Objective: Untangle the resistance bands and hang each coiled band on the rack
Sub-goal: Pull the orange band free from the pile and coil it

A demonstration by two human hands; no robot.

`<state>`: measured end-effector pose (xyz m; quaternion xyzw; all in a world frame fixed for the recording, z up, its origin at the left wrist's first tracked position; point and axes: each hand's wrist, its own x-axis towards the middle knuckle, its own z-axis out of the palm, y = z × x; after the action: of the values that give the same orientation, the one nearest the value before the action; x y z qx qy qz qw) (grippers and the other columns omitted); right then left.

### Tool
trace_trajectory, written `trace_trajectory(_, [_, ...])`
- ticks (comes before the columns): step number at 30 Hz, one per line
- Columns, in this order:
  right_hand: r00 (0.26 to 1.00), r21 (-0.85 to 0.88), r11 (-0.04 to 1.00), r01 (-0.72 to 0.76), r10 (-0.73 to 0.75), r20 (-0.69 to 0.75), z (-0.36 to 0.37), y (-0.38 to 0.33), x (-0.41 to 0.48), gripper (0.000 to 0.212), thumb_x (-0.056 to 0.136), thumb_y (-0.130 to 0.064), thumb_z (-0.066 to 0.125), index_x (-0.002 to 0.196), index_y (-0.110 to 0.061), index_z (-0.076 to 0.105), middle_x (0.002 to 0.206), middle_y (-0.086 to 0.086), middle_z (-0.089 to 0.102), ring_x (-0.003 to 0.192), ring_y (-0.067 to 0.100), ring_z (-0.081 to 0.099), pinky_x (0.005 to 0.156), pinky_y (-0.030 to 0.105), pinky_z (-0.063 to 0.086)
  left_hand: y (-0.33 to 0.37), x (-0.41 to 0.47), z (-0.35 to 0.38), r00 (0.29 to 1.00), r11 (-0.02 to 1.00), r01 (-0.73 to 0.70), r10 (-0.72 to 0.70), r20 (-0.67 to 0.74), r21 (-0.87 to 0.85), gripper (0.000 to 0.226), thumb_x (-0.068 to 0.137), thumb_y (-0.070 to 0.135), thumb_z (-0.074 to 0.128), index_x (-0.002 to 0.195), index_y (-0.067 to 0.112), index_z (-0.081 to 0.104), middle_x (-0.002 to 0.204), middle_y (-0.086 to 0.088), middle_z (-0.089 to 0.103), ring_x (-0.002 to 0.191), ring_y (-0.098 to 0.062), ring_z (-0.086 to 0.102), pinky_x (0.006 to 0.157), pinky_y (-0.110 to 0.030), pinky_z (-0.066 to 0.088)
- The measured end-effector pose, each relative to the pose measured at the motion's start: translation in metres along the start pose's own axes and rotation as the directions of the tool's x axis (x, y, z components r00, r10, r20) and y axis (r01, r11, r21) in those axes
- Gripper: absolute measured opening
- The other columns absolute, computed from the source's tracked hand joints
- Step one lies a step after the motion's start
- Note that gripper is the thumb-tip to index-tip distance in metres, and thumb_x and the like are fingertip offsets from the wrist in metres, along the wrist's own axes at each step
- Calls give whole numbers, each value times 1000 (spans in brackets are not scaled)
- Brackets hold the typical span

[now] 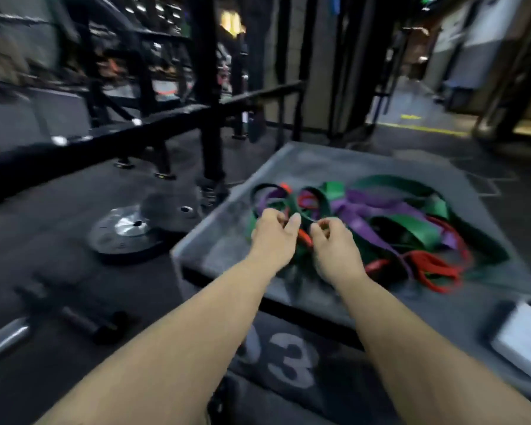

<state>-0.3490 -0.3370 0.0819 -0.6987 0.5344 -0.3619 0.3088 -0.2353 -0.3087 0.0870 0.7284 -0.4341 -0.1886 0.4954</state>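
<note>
Several resistance bands (380, 216), green, purple, red and black, lie knotted in one heap on top of a grey box (304, 167). Motion blur smears the whole view, so single strands are hard to follow. The heap's long axis runs from the box's near-left side, by the hands, out toward its right edge. The left hand (273, 240) curls its fingers into the pile; its back hides what they hold. The right hand (337, 253) seems to pinch a dark green band (308, 218) at its fingertips. A black rack (154, 130) stands blurred at the left, above a weight plate (126, 231) on the floor.
</note>
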Motion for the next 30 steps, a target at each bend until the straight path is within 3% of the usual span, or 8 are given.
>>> trace_trajectory(5, [985,-181,974,-139,117,-128,-54,65,15,33,98,-35,51,124,-15,55,122,12,57,103,26,53,86,35,42,7,22,79,992,990,-61,45,118,127,32,91,43,58,108,16,55,115,-8,60,111,-29,54,93,-37,44])
trace_trajectory(10, [989,-344,939,-17,-34,-143,-86,84,8,31,94,-28,62,124,-22,55,114,-8,41,95,15,54,81,25,40,19,28,121,966,942,-170,100,239,289,42,94,48,50,129,24,47,136,0,46,129,-24,39,102,-42,32])
trace_trajectory(14, [928,-444,896,27,-188,-323,-117,101,7,26,84,-18,71,110,-18,67,108,-3,55,99,20,57,81,27,43,22,34,136,885,842,-353,159,437,408,32,93,55,47,113,33,59,125,5,59,123,-25,46,98,-43,32])
trace_trajectory(16, [922,-466,884,-47,-141,-361,-136,112,13,29,83,-22,73,111,-18,68,113,1,59,110,26,55,90,34,46,23,37,137,835,813,-418,169,524,405,32,94,58,43,108,35,60,120,7,61,120,-24,48,96,-42,30])
trace_trajectory(19, [964,-497,840,-216,103,-246,-157,128,25,43,86,-49,65,125,-29,61,130,0,54,124,27,49,101,44,43,27,36,133,738,827,-455,143,659,331,37,92,65,38,107,37,58,112,11,63,112,-18,52,94,-38,28])
trace_trajectory(22, [972,-653,726,-216,225,-72,-160,135,29,46,93,-64,43,129,-39,56,140,-9,50,131,17,44,105,41,32,27,29,128,625,794,-520,103,773,315,45,83,75,42,105,39,58,104,15,63,104,-11,55,103,-33,29])
trace_trajectory(26, [969,-613,760,-215,245,-36,-158,136,25,39,96,-59,40,124,-40,57,138,-7,47,129,19,45,107,43,29,21,16,122,424,682,-673,39,905,286,70,68,76,63,123,34,49,118,3,56,121,-18,44,119,-42,3])
trace_trajectory(30, [966,-580,783,-224,259,-23,-164,139,18,32,95,-52,50,122,-36,56,128,1,48,117,28,53,104,41,39,17,9,119,407,552,-773,55,912,312,100,67,63,75,146,33,23,139,2,47,136,-19,31,120,-47,-5])
